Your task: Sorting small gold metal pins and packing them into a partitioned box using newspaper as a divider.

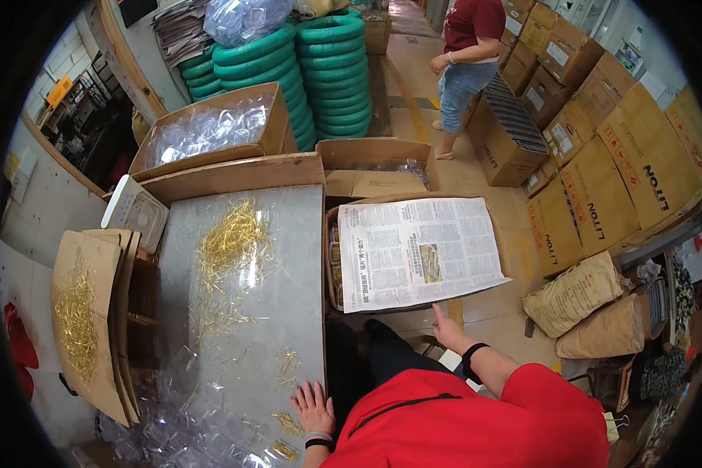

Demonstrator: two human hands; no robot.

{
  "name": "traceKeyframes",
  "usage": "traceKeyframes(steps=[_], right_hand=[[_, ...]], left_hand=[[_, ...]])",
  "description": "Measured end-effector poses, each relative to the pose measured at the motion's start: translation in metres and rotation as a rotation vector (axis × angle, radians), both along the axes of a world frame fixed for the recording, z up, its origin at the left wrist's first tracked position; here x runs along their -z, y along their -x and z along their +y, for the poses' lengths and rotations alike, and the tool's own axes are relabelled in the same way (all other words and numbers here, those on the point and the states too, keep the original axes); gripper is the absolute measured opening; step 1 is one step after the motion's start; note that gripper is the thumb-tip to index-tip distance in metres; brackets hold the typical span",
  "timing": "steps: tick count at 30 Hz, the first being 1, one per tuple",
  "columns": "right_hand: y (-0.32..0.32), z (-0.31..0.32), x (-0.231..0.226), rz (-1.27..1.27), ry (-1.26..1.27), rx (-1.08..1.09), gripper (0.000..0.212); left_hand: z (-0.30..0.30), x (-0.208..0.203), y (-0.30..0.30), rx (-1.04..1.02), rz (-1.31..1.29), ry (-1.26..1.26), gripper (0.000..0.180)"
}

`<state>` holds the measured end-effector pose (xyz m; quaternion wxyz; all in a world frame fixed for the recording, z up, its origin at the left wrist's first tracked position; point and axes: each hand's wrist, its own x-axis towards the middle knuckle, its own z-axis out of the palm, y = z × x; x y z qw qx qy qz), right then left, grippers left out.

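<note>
My left hand lies flat on the near edge of the grey worktable, fingers spread, holding nothing. Small gold metal pins are heaped on the table, with loose ones near my hand. My right hand reaches out to the right, one finger pointing at the lower edge of a newspaper sheet. The sheet covers an open cardboard box beside the table. Both wrists wear black bands.
Clear plastic pieces pile at the table's near left. A cardboard tray with gold pins stands left. Boxes of clear bags, green coils, stacked cartons and sacks surround. Another person stands far back.
</note>
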<state>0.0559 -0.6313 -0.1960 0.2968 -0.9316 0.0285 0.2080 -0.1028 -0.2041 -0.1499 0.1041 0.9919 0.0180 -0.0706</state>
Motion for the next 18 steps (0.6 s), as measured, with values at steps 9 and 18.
traceKeyframes(steps=[9,18], right_hand=[[-0.041,0.013,-0.039,-0.065,-0.114,0.272,0.054],[0.004,0.027,0.024,0.24,0.024,-0.32,0.038]], left_hand=[[0.003,-0.004,0.006,0.012,0.039,-0.049,0.061],[0.002,-0.008,0.009,-0.004,0.151,-0.046,0.058]])
